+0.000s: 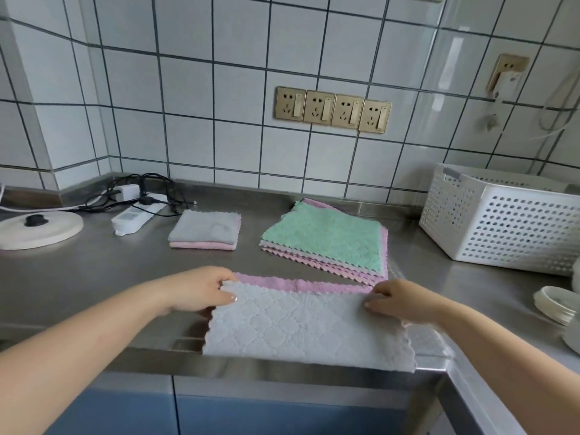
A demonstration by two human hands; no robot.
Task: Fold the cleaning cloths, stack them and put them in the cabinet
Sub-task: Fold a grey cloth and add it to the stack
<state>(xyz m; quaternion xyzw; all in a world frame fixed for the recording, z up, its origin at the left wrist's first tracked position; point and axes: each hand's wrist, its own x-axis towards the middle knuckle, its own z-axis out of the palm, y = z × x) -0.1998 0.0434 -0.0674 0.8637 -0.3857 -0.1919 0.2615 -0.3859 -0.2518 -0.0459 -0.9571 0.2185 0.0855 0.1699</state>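
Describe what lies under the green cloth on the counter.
Under the green cloth, grey and pink scalloped edges show an unfolded pile. How many cloths it holds stays covered.

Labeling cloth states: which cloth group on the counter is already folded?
The small grey-over-pink stack beside the power strip. The green-topped pile lies flat and unfolded; the grey cloth in both hands is mid-fold.

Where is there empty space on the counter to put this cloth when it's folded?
Bare steel lies between the folded pile and the unfolded stack, and in front of the round white disc on the left. The back left is crowded with the power strip and cables. The basket fills the right.
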